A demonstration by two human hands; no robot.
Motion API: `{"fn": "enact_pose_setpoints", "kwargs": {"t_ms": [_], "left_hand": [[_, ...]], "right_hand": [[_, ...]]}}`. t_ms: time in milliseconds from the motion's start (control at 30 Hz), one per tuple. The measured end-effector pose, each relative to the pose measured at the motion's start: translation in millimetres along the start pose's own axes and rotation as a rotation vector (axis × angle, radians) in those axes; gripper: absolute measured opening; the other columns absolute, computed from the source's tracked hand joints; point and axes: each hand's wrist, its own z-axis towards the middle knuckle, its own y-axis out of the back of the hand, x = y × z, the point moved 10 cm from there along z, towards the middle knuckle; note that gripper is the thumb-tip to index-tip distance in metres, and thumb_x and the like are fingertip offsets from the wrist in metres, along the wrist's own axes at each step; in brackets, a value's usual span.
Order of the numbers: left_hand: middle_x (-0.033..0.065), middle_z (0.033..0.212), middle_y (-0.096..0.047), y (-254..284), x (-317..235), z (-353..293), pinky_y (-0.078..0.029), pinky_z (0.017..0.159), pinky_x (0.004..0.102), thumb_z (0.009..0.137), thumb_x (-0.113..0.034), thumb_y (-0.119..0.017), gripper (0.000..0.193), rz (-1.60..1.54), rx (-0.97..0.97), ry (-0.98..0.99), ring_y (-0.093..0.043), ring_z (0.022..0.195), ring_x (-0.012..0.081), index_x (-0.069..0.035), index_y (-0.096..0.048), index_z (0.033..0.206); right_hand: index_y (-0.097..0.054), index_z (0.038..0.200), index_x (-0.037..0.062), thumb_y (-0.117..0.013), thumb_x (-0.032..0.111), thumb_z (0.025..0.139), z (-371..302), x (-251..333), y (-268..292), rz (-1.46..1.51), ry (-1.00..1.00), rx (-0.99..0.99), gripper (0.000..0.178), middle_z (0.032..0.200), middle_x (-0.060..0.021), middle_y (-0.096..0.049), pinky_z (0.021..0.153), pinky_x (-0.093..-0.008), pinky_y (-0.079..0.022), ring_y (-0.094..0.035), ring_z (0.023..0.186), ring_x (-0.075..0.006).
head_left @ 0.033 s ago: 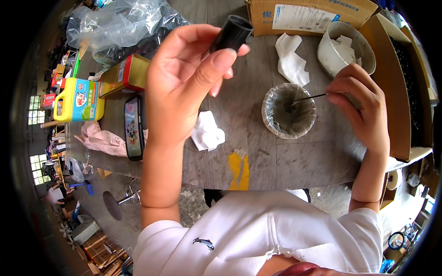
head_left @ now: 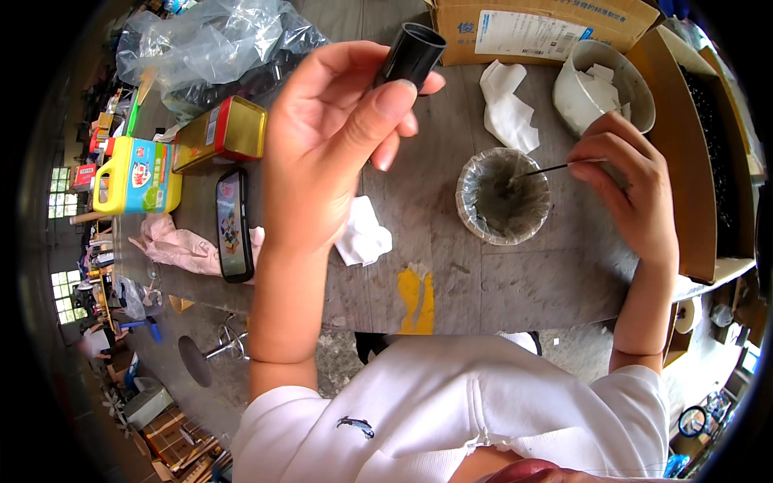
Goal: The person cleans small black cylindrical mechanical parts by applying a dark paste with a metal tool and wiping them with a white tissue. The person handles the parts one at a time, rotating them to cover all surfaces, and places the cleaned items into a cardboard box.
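Observation:
My left hand [head_left: 342, 121] is raised over the table, with thumb and fingers closed round a short black cylinder [head_left: 411, 55]. Its round, hollow-looking end tilts up and to the right. Between the fingertips of my right hand [head_left: 624, 173] is a thin dark stick [head_left: 555, 169], slanting down to the left. The stick's tip reaches into a small tub [head_left: 465, 205] lined with clear plastic, where dark grey paste [head_left: 503, 201] lies. Whether the tip carries any paste is hard to make out.
A phone [head_left: 233, 225], a tin [head_left: 241, 129] and a yellow jug [head_left: 133, 181] stand left. White tissue [head_left: 364, 232] lies mid-table, with another crumpled tissue [head_left: 509, 105] behind the tub. A white bowl [head_left: 573, 92] of scraps, cardboard box [head_left: 531, 28] and open carton [head_left: 680, 161] border the right.
My left hand has shifted slightly to the right with the black cylinder. My right hand has hardly moved, and the stick's tip stays in the tub.

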Motion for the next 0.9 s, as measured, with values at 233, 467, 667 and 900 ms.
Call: {"fn": "enact_pose_setpoints", "kwargs": {"t_ms": [233, 467, 667, 900], "left_hand": [[0.0166, 0.107, -0.063, 0, 69, -19, -0.044, 0.06, 0.0218, 0.093, -0.029, -0.06, 0.035, -0.63, -0.165, 0.276, -0.056, 0.074, 0.0101, 0.0, -0.052, 0.11], [0.0171, 0.114, -0.061, 5, 72, -21, -0.047, 0.064, 0.0207, 0.092, -0.025, -0.062, 0.036, -0.683, -0.216, 0.276, -0.058, 0.078, 0.0085, -0.001, -0.048, 0.115], [0.0165, 0.116, -0.061, -1, 78, -25, -0.053, 0.075, 0.0211, 0.09, -0.018, -0.064, 0.034, -0.654, -0.198, 0.347, -0.064, 0.088, 0.0113, -0.002, -0.048, 0.116], [0.0171, 0.11, -0.062, -8, 81, -27, -0.055, 0.075, 0.0224, 0.092, -0.019, -0.062, 0.031, -0.704, -0.187, 0.4, -0.065, 0.084, 0.0122, 0.0, -0.049, 0.113]], "right_hand": [[-0.059, 0.081, -0.0034, -0.064, 0.013, 0.087, -10, -40, -33, 0.353, -0.374, 0.213, 0.018, 0.071, -0.007, -0.052, 0.054, -0.0266, -0.038, -0.044, 0.058, -0.0136], [-0.062, 0.083, 0.0009, -0.069, 0.017, 0.087, -23, -66, -52, 0.817, -0.633, 0.235, 0.018, 0.072, 0.0027, -0.054, 0.052, -0.0191, -0.035, -0.044, 0.06, -0.0044], [-0.061, 0.085, 0.0015, -0.072, 0.013, 0.083, -21, -71, -59, 0.933, -0.638, 0.191, 0.016, 0.072, 0.0027, -0.055, 0.051, -0.0191, -0.035, -0.046, 0.06, -0.0041], [-0.061, 0.084, 0.0004, -0.068, 0.019, 0.087, -24, -70, -61, 0.97, -0.667, 0.19, 0.02, 0.072, -0.0004, -0.057, 0.053, -0.019, -0.037, -0.048, 0.06, -0.0051]]}}
